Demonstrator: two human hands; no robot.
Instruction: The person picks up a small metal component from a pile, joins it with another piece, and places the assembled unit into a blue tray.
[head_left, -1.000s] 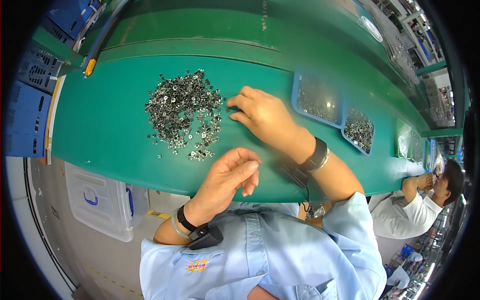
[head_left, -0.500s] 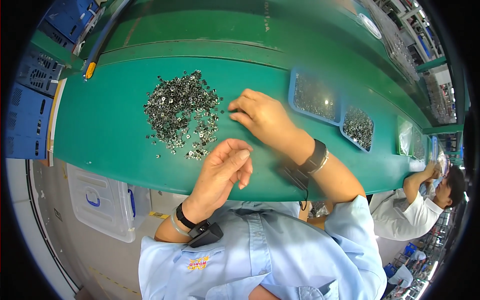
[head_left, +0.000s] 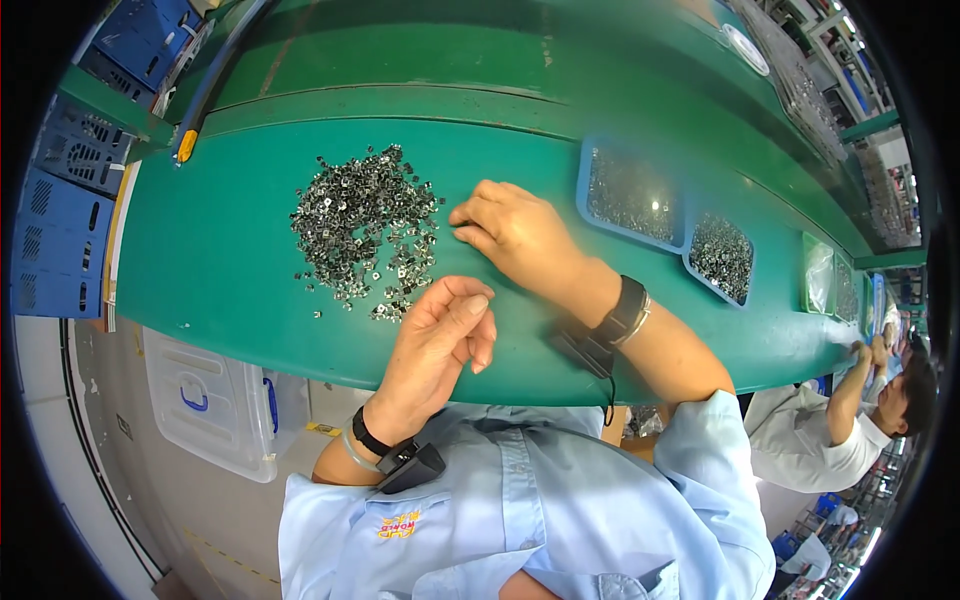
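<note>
A pile of several small shiny metal parts (head_left: 360, 225) lies spread on the green table (head_left: 220, 270). My left hand (head_left: 440, 340) hovers at the pile's lower right edge, thumb pressed against the fingertips; whether a part sits between them is hidden. My right hand (head_left: 515, 235) rests palm down on the table just right of the pile, fingers slightly bent and a little apart, tips pointing at the nearest parts. Both wrists carry dark bands.
Two blue trays (head_left: 630, 195) (head_left: 722, 255) filled with similar metal parts sit to the right of my right hand. Blue crates (head_left: 60, 200) stand at the left, a clear plastic bin (head_left: 215, 405) below the table edge. Another person (head_left: 850, 430) works at the far right.
My left hand has risen from the table's near edge toward the pile and closed its fingertips together. My right hand has stayed almost in place.
</note>
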